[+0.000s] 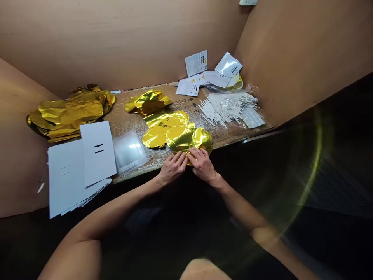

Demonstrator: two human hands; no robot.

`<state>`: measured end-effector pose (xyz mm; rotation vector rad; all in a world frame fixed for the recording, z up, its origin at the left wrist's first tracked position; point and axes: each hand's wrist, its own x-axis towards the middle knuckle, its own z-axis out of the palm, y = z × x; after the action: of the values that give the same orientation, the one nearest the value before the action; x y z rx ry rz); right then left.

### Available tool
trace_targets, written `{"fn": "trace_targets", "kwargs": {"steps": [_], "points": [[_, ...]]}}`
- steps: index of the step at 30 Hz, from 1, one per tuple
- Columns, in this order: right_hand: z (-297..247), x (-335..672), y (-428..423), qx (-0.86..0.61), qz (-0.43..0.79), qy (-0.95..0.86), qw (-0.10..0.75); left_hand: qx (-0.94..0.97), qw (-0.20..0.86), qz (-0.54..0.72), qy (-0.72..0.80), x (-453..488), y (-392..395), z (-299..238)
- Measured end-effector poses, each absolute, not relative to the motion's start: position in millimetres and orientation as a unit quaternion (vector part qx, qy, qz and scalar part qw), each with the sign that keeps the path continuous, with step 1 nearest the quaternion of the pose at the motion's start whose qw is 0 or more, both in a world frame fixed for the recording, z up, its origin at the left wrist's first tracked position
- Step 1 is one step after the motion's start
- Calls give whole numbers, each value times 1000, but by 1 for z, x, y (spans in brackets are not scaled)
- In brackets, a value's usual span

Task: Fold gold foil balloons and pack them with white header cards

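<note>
A flat gold foil balloon lies on the wooden table near its front edge. My left hand and my right hand sit side by side at the balloon's near edge, fingers curled and pinching the foil. Another crumpled gold foil piece lies just behind it.
A heap of gold foil balloons sits at the left. White cards overhang the front left edge, with clear plastic sleeves beside them. White sticks and printed packets lie at the right rear. Brown walls enclose the table.
</note>
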<state>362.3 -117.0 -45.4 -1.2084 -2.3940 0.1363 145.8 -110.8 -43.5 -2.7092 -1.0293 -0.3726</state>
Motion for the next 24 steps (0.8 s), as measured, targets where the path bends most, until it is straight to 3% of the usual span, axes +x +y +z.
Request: {"fn": "trace_targets", "kwargs": {"steps": [5, 10, 14, 17, 20, 24], "points": [[-84, 374, -125, -420, 22, -842, 338, -926, 57, -216, -304, 133, -100, -48], [-63, 388, -124, -431, 80, -837, 326, -920, -33, -214, -326, 125, -90, -46], [-31, 380, -96, -588, 159, -749, 261, -844, -123, -186, -487, 134, -64, -30], [-11, 367, -68, -685, 129, -696, 173, -803, -102, -181, -558, 147, -42, -15], [-2, 364, -57, -704, 114, -691, 113, -850, -36, -203, -485, 151, -39, -12], [3, 378, -82, -701, 128, -696, 89, -931, -37, -141, -333, 144, -58, -26]]}}
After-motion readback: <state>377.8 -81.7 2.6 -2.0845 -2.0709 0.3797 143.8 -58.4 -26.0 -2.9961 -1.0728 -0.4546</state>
